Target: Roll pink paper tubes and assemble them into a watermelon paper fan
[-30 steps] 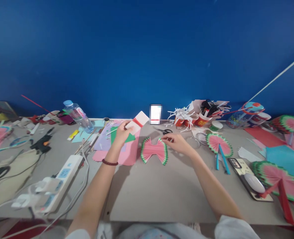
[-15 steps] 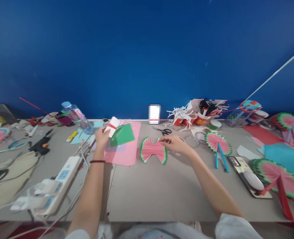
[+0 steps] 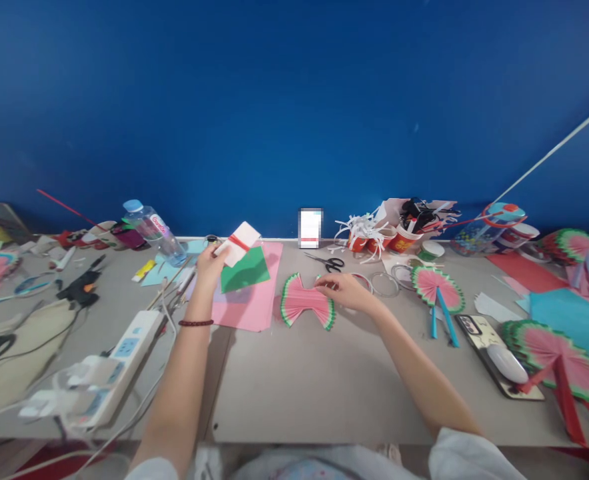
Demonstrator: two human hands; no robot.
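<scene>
Raised over the sheets of paper, my left hand [image 3: 211,267] is closed on a white card with red string wound round it [image 3: 241,244]. In front of me lies a pleated pink paper with green and white edges [image 3: 308,301], narrow in the middle and fanned at both sides. The fingers of my right hand [image 3: 343,291] are bent together at its upper right corner; their tips look pinched there, though the contact is partly hidden. Below the card rest a green sheet [image 3: 247,273] and a pink sheet [image 3: 247,317].
Black scissors [image 3: 330,264] and metal rings [image 3: 385,284] lie behind my right hand. A finished-looking watermelon fan [image 3: 438,290] and a phone [image 3: 479,333] bearing a mouse [image 3: 507,363] are at the right. A power strip [image 3: 124,363], glue gun [image 3: 80,287] and bottle [image 3: 157,233] occupy the left.
My left hand has moved the string-wound card a little to the right and tilted it, showing more of its face. The right hand has shifted slightly left; the pleated paper stays put.
</scene>
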